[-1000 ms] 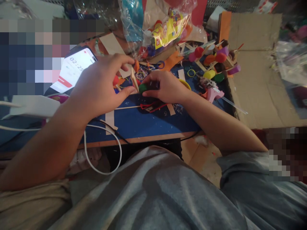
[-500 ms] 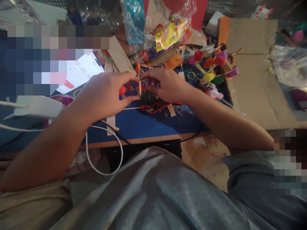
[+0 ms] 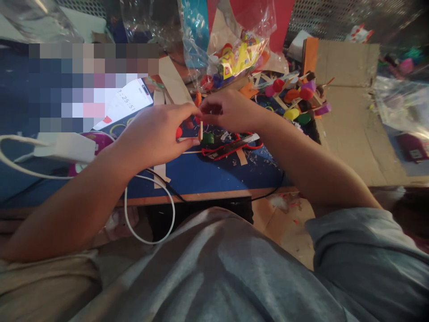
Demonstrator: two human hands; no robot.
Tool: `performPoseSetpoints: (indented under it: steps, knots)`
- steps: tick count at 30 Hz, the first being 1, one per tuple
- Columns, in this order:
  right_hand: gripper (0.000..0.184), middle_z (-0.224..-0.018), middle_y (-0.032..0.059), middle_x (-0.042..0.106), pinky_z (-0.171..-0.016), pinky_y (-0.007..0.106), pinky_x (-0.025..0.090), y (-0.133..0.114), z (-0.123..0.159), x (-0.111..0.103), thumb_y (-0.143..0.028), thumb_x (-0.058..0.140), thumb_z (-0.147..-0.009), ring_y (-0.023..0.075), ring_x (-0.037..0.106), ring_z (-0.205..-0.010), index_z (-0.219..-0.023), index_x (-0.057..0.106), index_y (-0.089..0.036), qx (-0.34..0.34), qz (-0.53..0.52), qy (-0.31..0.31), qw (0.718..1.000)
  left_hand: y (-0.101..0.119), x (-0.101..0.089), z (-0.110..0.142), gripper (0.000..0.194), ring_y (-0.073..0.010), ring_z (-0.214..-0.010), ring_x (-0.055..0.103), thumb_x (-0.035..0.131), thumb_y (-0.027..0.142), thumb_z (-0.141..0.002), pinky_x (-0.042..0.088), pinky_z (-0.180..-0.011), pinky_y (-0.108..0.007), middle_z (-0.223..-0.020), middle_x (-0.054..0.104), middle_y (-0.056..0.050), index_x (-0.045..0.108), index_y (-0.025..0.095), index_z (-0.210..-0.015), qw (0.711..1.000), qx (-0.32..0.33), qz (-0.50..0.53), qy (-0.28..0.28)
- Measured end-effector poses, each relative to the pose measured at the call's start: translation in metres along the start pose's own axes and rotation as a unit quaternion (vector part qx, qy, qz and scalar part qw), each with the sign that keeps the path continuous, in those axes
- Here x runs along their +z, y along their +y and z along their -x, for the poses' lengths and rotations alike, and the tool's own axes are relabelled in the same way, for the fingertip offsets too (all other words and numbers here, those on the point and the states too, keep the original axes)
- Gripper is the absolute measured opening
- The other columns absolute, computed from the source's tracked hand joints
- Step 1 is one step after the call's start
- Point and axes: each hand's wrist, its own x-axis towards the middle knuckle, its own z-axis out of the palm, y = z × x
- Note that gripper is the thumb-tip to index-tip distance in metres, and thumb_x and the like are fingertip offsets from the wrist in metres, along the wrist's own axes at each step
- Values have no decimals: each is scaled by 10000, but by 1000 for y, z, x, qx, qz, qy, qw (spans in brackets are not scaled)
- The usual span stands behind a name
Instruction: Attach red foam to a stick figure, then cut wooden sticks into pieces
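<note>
My left hand [image 3: 157, 129] is closed round a small pale wooden stick [image 3: 201, 129], which stands upright between its thumb and forefinger. My right hand [image 3: 226, 109] meets it at the stick's upper end with fingertips pinched together; whatever lies between them is hidden. A red round piece [image 3: 178, 132] shows by the left fingers. Just right of the stick is a green cap-like piece [image 3: 208, 138]. Under the right hand, red-handled scissors [image 3: 231, 146] lie on the blue tabletop [image 3: 197, 176] among paper scraps.
A pile of sticks with coloured caps [image 3: 298, 96] sits at the right beside a cardboard sheet [image 3: 348, 134]. Behind are a clear plastic bag [image 3: 197, 53] and a flat strip [image 3: 174, 80]. Left are a phone [image 3: 125, 105], a white charger [image 3: 67, 150] and a looping white cable [image 3: 174, 214].
My right fingers have drawn closer together at the top of the stick. More of the scissors shows below the right hand. The whole view has shifted slightly.
</note>
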Motion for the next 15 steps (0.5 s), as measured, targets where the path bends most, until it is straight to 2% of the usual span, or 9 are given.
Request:
performPoseSetpoints:
  steps: [3,8,12,15]
  knots:
    - [262,-925,7,839,-739,355,530,-1,9,-12,-500,886,-934,190,674,-808,-1057,835,-274,47,-145,23,988,4,-3,0,573,-374,-1209,833,792,469,-968,657,-1039,-499,-1360,866,-54,717,364,-1526,1000,3,14,1]
    - [485,-939,-8,789,-622,295,495,-4,34,-16,-643,956,-870,144,668,-729,-1141,802,-272,130,-340,16,931,12,-6,0,687,-380,-1278,803,799,458,-971,628,-1108,-501,-1441,827,-97,654,281,-1619,1000,-15,7,-2]
    - [493,-939,-18,744,-637,291,548,-8,49,-7,-638,959,-869,135,650,-708,-1127,780,-257,160,-419,4,894,12,-5,1,700,-366,-1277,799,863,456,-953,626,-1132,-486,-1385,835,-55,643,337,-1607,999,1,39,16]
    - [513,-948,-15,748,-600,274,512,-10,54,-3,-679,936,-880,137,654,-703,-1119,775,-254,163,-433,0,887,11,-3,2,583,-373,-1267,803,822,452,-989,633,-1134,-512,-1363,841,-45,687,362,-1549,999,9,51,15]
